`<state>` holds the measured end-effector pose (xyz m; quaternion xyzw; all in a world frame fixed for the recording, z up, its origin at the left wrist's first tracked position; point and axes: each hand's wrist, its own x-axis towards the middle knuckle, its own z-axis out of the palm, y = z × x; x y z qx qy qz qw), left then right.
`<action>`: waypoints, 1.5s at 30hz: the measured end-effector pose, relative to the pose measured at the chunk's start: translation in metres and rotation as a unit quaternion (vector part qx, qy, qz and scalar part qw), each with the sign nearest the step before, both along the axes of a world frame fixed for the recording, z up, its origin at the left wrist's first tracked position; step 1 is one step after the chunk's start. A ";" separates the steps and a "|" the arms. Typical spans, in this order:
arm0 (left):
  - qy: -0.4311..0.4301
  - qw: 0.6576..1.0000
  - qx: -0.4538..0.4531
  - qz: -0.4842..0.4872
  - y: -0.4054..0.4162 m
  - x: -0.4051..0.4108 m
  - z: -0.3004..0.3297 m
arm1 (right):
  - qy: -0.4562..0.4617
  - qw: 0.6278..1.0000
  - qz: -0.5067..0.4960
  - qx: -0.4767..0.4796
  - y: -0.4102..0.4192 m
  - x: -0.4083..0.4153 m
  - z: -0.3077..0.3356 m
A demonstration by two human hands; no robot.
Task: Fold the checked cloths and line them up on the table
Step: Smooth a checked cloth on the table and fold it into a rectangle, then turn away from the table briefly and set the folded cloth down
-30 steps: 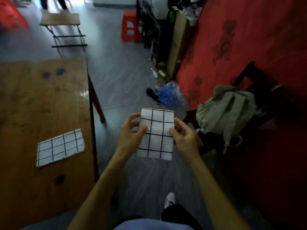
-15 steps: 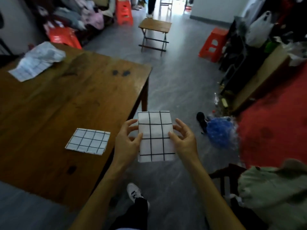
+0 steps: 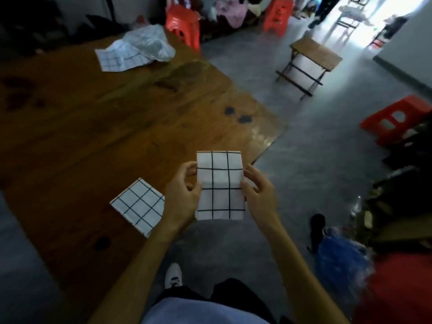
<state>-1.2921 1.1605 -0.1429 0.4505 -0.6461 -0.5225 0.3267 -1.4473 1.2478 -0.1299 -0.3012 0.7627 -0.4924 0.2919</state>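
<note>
I hold a folded white cloth with a black check (image 3: 219, 185) upright in front of me, over the near right edge of the wooden table (image 3: 93, 127). My left hand (image 3: 183, 195) pinches its left edge and my right hand (image 3: 258, 192) pinches its right edge. A second folded checked cloth (image 3: 139, 205) lies flat on the table just left of my left hand. At the table's far side, unfolded checked cloths (image 3: 117, 58) lie in a loose heap under a clear plastic bag (image 3: 152, 44).
A small wooden folding stool (image 3: 314, 56) stands on the grey floor beyond the table. Red plastic stools (image 3: 183, 24) stand at the back and one (image 3: 397, 119) at the right. A blue plastic bag (image 3: 339, 258) and a dark shoe lie on the floor at lower right.
My view has swung left, from the red wall and backpack to the table and its far heap. Both hands keep holding the folded cloth, which is now over the table's edge.
</note>
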 end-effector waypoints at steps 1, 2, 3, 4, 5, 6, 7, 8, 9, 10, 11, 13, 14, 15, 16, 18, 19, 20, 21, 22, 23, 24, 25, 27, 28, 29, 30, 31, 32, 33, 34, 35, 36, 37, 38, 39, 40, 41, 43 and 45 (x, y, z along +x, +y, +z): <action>-0.013 1.000 0.001 0.020 -0.007 -0.001 -0.006 | 0.003 1.000 0.021 0.006 -0.014 -0.003 -0.005; -0.029 0.999 0.005 0.042 -0.013 -0.002 -0.013 | 0.002 0.999 0.037 0.013 -0.027 -0.007 -0.010; -0.049 0.997 0.012 0.063 -0.018 -0.004 -0.020 | -0.001 0.998 0.053 0.019 -0.039 -0.012 -0.015; -0.069 0.994 0.019 0.081 -0.022 -0.007 -0.027 | -0.002 0.997 0.070 0.027 -0.051 -0.017 -0.021; -0.086 0.991 0.025 0.096 -0.026 -0.010 -0.035 | -0.001 0.995 0.089 0.034 -0.062 -0.022 -0.027; -0.099 0.989 0.033 0.107 -0.030 -0.015 -0.043 | -0.004 0.993 0.106 0.041 -0.074 -0.029 -0.035; -0.111 0.986 0.042 0.118 -0.034 -0.021 -0.050 | -0.012 0.991 0.125 0.044 -0.086 -0.036 -0.043; -0.126 0.982 0.052 0.128 -0.039 -0.027 -0.056 | -0.024 0.988 0.144 0.048 -0.098 -0.044 -0.053; -0.140 0.978 0.064 0.140 -0.044 -0.035 -0.061 | -0.034 0.984 0.166 0.051 -0.109 -0.052 -0.062; -0.154 0.973 0.078 0.153 -0.048 -0.044 -0.065 | -0.034 0.979 0.191 0.059 -0.120 -0.061 -0.070; -0.166 0.968 0.092 0.166 -0.053 -0.053 -0.069 | -0.031 0.974 0.215 0.068 -0.131 -0.069 -0.077; -0.188 0.956 0.118 0.190 -0.060 -0.068 -0.076 | -0.028 0.960 0.261 0.093 -0.151 -0.083 -0.088; -0.197 0.950 0.133 0.201 -0.063 -0.075 -0.080 | -0.026 0.952 0.284 0.109 -0.160 -0.089 -0.095; -0.205 0.945 0.146 0.210 -0.066 -0.079 -0.085 | -0.022 0.943 0.308 0.123 -0.168 -0.094 -0.101; -0.213 0.939 0.159 0.217 -0.067 -0.082 -0.091 | -0.010 0.932 0.336 0.140 -0.174 -0.098 -0.107; -0.225 0.928 0.179 0.237 -0.069 -0.085 -0.101 | 0.024 0.902 0.392 0.181 -0.182 -0.103 -0.120; -0.231 0.921 0.189 0.251 -0.070 -0.085 -0.104 | 0.045 0.888 0.412 0.199 -0.184 -0.104 -0.123; -0.234 0.914 0.200 0.265 -0.070 -0.083 -0.106 | 0.064 0.879 0.425 0.209 -0.185 -0.104 -0.126; -0.235 0.908 0.208 0.278 -0.069 -0.081 -0.108 | 0.080 0.874 0.433 0.207 -0.185 -0.105 -0.129; -0.234 0.903 0.214 0.289 -0.068 -0.078 -0.109 | 0.090 0.870 0.439 0.203 -0.184 -0.104 -0.129; -0.233 0.901 0.216 0.297 -0.066 -0.075 -0.108 | 0.097 0.870 0.440 0.200 -0.183 -0.105 -0.128; -0.231 0.899 0.214 0.305 -0.063 -0.072 -0.105 | 0.101 0.869 0.441 0.201 -0.182 -0.105 -0.128; -0.228 0.897 0.209 0.315 -0.061 -0.068 -0.102 | 0.105 0.866 0.445 0.201 -0.181 -0.104 -0.126; -0.221 0.898 0.192 0.329 -0.057 -0.060 -0.093 | 0.113 0.861 0.455 0.200 -0.182 -0.103 -0.121; -0.217 0.899 0.182 0.333 -0.055 -0.056 -0.087 | 0.119 0.858 0.460 0.194 -0.184 -0.101 -0.115; -0.212 0.901 0.173 0.337 -0.052 -0.052 -0.079 | 0.121 0.857 0.466 0.186 -0.187 -0.097 -0.108; -0.208 0.902 0.165 0.341 -0.050 -0.046 -0.071 | 0.121 0.856 0.471 0.175 -0.190 -0.092 -0.099; -0.205 0.904 0.156 0.342 -0.047 -0.040 -0.062 | 0.119 0.856 0.477 0.161 -0.194 -0.086 -0.089; -0.202 0.906 0.147 0.342 -0.044 -0.033 -0.053 | 0.118 0.854 0.485 0.143 -0.196 -0.079 -0.078; -0.200 0.907 0.138 0.343 -0.040 -0.024 -0.042 | 0.120 0.852 0.494 0.123 -0.198 -0.069 -0.066; -0.200 0.908 0.126 0.345 -0.036 -0.013 -0.030 | 0.124 0.850 0.501 0.104 -0.199 -0.058 -0.053; -0.201 0.908 0.112 0.350 -0.031 -0.001 -0.018 | 0.127 0.848 0.508 0.084 -0.199 -0.045 -0.041; -0.204 0.907 0.095 0.356 -0.025 0.012 -0.005 | 0.129 0.844 0.516 0.064 -0.198 -0.030 -0.027; -0.206 0.905 0.077 0.364 -0.019 0.025 0.008 | 0.131 0.839 0.526 0.042 -0.195 -0.014 -0.014; -0.210 0.902 0.056 0.373 -0.011 0.039 0.020 | 0.133 0.831 0.539 0.020 -0.190 0.003 -0.001; -0.215 0.898 0.033 0.382 -0.002 0.054 0.032 | 0.138 0.821 0.554 -0.005 -0.184 0.021 0.013; -0.222 0.894 0.010 0.389 0.008 0.069 0.045 | 0.146 0.808 0.570 -0.028 -0.176 0.040 0.028; -0.230 0.891 -0.011 0.392 0.018 0.084 0.057 | 0.154 0.795 0.584 -0.053 -0.166 0.059 0.042; -0.238 0.887 -0.045 0.394 0.042 0.116 0.084 | 0.173 0.770 0.606 -0.101 -0.145 0.099 0.070; -0.238 0.885 -0.074 0.393 0.069 0.151 0.116 | 0.192 0.747 0.621 -0.141 -0.121 0.141 0.099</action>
